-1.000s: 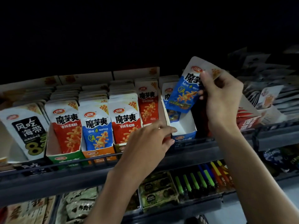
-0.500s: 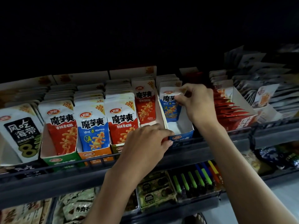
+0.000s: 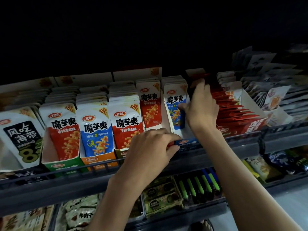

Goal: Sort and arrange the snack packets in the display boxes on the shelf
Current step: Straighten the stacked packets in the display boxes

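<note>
On the upper shelf (image 3: 50, 185), the right hand (image 3: 201, 107) is lying relaxed, thumb pressing the blue packet (image 3: 174, 104) standing upright in the blue box (image 3: 186, 141); the left hand (image 3: 150, 150) is pinching the neighbouring red box (image 3: 169, 144) by its front lip

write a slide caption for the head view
Right hand presses a blue packet into its blue box; left hand grips the red box front.

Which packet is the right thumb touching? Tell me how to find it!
On the upper shelf, find the blue-fronted box right of the middle. The blue packet stands in it, touched by the thumb of the right hand. The other blue packet sits in an orange-fronted box.
</note>
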{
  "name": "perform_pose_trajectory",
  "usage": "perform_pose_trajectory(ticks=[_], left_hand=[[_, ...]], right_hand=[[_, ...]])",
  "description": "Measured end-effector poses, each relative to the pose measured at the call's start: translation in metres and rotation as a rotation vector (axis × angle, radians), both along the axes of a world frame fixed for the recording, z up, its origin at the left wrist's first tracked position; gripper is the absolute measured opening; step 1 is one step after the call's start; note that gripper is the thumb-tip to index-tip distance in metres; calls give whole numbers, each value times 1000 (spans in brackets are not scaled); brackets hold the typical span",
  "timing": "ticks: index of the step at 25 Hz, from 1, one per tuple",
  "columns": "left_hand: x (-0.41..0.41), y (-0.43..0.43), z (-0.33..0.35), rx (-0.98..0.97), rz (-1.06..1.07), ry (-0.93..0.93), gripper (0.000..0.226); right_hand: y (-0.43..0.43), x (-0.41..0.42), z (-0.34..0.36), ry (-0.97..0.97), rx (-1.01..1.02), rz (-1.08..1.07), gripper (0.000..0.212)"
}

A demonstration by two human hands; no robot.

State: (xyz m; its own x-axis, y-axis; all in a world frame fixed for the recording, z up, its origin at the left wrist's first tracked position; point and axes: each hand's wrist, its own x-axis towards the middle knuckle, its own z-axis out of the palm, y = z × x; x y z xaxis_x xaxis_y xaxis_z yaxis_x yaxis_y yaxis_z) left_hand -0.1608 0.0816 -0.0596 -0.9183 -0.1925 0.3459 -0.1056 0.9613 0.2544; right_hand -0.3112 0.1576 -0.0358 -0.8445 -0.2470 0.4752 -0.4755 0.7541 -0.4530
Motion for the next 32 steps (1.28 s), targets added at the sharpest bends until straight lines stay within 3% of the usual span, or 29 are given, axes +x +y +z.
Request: perform_pose_trajectory(ticks=[2,6,9,15,18,21,27,32], left_hand=[[0,0,-1,-3,0,5,32],[0,0,-1,19,-6,14,33],[1,0,-1,23,-10,16,34],[1,-1,-2,20,-27,24,34],[3,-2,-1,38,-44,25,32],[10,-7,4,243,-57,64,27],[50,-33,33,583,77,384,17],[90,-94,32,697,463,741,18]], right_hand=[[1,3,-1,27,-9,-3,54],[3,7,-6,116,166,131,15],[2,8,-7,103,269,131,17],[4,8,-6,71,251,133,21],[7,10,-2,40,164,144,21],[11,17,3,25,4,157,17],[7,49,23,42,-339,371,21],[-21,99,34,6,-336,649,13]])
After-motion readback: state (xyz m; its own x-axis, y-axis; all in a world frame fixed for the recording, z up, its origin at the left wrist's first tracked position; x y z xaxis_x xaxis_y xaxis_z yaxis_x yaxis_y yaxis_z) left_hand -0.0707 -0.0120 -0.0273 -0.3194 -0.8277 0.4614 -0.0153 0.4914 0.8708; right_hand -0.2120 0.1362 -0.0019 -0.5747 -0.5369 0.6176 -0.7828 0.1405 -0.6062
